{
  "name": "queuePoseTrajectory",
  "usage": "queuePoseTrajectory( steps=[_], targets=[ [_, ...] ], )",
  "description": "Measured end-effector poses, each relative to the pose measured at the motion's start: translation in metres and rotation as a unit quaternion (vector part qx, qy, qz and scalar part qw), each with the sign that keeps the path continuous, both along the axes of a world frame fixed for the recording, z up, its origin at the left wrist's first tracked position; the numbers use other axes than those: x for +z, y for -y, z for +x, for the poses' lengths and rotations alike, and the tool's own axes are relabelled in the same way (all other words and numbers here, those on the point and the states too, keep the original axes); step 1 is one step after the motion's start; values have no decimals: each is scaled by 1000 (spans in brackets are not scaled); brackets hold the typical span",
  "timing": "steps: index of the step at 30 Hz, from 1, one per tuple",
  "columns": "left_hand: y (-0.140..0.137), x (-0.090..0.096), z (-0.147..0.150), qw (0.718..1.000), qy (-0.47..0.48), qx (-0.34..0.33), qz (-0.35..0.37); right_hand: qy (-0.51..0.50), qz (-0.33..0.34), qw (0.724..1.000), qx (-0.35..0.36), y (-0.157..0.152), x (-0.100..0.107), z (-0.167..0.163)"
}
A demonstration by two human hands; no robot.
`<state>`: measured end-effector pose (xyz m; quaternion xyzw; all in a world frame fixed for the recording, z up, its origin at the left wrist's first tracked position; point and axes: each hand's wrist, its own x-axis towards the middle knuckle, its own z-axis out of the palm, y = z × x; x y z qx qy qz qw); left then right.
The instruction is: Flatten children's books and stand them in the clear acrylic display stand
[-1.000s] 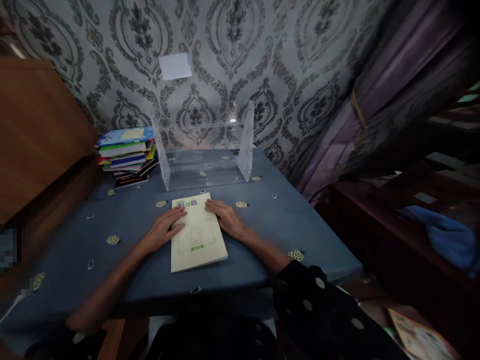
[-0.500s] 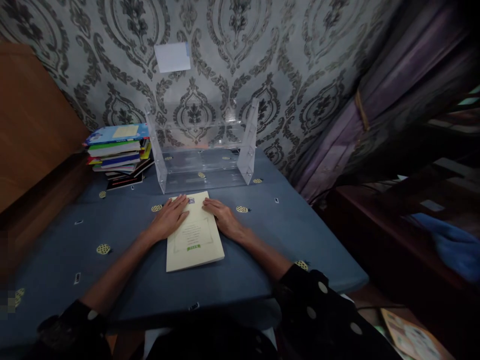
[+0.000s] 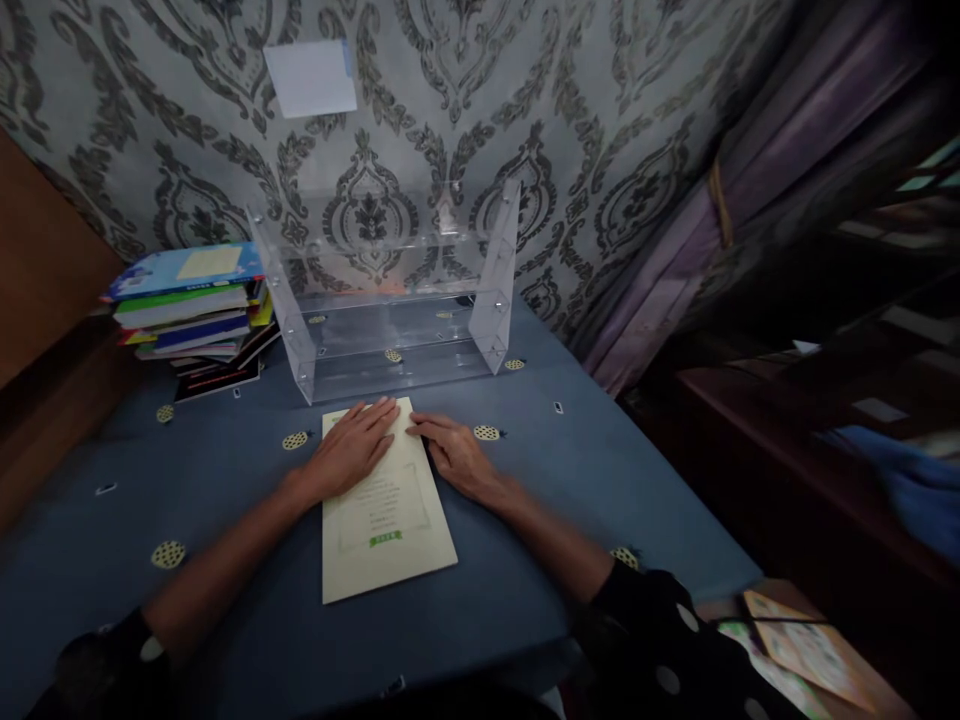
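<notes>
A cream-coloured booklet (image 3: 401, 560) with a printed frame and a small green label lies flat on the blue table. Across its upper left part rests my left hand (image 3: 352, 447), palm down with the fingers stretched out. My right hand (image 3: 455, 452) lies at the booklet's upper right edge, its fingertips touching the border and its fingers extended. Neither hand grips anything. Just beyond the booklet stands a clear acrylic rack (image 3: 491, 320), with the patterned tablecloth showing through it.
A stack of books (image 3: 191, 300) sits left of the rack. Behind is a patterned wall with a white card (image 3: 311, 78). A tied purple curtain (image 3: 675, 240) hangs at the right. The table's (image 3: 645, 480) right edge slopes down toward a dark red surface (image 3: 757, 430).
My left hand has slid to the right over the booklet's top and covers the printed square code there. The view has moved closer to the table; the right hand keeps its place at the edge.
</notes>
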<state>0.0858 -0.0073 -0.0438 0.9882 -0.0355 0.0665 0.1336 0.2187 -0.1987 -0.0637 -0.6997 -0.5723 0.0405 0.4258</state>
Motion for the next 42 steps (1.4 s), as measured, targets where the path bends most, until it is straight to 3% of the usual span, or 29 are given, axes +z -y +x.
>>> queuePoseTrajectory(
  steps=[5, 11, 15, 22, 26, 29, 33, 38, 42],
  targets=[
    [6, 1, 22, 999, -6, -42, -16, -11, 19, 1000, 12, 0, 2, 0],
    [7, -3, 26, 998, 14, -45, -35, -11, 21, 1000, 12, 0, 3, 0],
    [7, -7, 11, 999, 29, 3, -23, 6, 15, 1000, 16, -1, 2, -2],
    [4, -14, -32, 983, 55, 173, -3, 4, -2, 1000, -13, -3, -3, -4],
    [7, -13, -32, 982, 30, 189, -8, -24, 1, 999, -22, -5, -8, -2],
    [17, -8, -25, 989, 7, 150, -1, -47, 17, 998, -32, -6, -11, 1],
    [44, -2, -26, 999, -24, 29, 19, -64, 36, 997, -33, -8, -11, 4],
    [83, 7, -52, 992, -55, -107, 39, -64, 7, 997, -39, -8, -3, 3],
    [99, 12, -72, 986, -61, -146, 48, -49, -7, 998, -49, -8, 3, 0]
  ],
)
